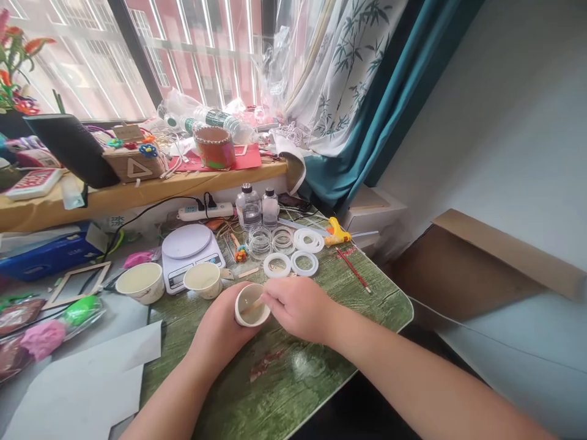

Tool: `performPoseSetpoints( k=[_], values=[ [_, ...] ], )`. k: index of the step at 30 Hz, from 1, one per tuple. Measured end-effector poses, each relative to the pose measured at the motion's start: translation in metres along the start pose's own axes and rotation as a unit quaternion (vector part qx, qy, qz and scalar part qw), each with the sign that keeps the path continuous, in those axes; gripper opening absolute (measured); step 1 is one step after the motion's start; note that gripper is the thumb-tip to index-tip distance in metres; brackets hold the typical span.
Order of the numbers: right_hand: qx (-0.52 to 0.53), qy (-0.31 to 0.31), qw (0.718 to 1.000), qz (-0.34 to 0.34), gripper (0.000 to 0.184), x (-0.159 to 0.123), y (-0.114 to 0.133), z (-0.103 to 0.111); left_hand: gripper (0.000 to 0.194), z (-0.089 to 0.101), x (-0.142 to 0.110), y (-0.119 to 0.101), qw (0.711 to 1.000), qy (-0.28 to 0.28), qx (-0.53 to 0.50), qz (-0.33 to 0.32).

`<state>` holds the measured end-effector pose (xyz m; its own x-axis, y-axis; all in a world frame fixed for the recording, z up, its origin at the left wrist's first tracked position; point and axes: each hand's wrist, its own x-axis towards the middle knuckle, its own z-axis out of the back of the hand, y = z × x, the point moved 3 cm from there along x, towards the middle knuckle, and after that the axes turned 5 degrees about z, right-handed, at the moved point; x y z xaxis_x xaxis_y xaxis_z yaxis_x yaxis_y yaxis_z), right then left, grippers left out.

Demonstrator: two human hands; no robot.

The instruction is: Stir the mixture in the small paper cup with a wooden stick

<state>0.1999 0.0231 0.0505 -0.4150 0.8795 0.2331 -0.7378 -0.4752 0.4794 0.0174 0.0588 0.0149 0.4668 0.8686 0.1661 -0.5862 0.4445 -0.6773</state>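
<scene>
My left hand [224, 321] is wrapped round a white paper cup [239, 316], tilted so its inside shows. My right hand [293, 305] pinches a thin wooden stick [253, 307] whose lower end dips into a clear-looking liquid in the cup. Just behind my left hand stands a second paper cup [204, 287], and a third paper cup [147, 290] is farther left. A white digital scale [188, 244] sits behind the cups. Beyond my right hand lie white ring molds [304, 263] and clear rings [259, 244].
Two clear bottles [249, 211] with black caps stand at the table's back. A yellow glue gun [338, 232] and a red pencil [353, 270] lie to the right. Grey-white sheets [92, 385] cover the left, beside bagged clay [46, 337]. A cluttered windowsill [183, 183] runs behind.
</scene>
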Motion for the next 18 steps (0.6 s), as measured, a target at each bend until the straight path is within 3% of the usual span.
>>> performPoseSetpoints(
  k=[5, 15, 18],
  values=[
    [0.023, -0.011, 0.999, -0.042, 0.030, 0.0008, -0.0002, 0.0010, 0.031, 0.0026, -0.0017, -0.0062, 1.000, 0.002, -0.005, -0.003],
    [0.061, -0.009, 0.997, -0.054, 0.026, 0.0022, 0.0015, 0.0004, 0.028, 0.0021, -0.0010, -0.0071, 1.000, 0.011, -0.010, -0.005],
    [0.062, -0.021, 0.998, -0.024, 0.025, 0.0053, 0.0034, 0.0009, 0.027, 0.0022, -0.0019, -0.0062, 1.000, 0.003, -0.004, -0.008]
  ],
)
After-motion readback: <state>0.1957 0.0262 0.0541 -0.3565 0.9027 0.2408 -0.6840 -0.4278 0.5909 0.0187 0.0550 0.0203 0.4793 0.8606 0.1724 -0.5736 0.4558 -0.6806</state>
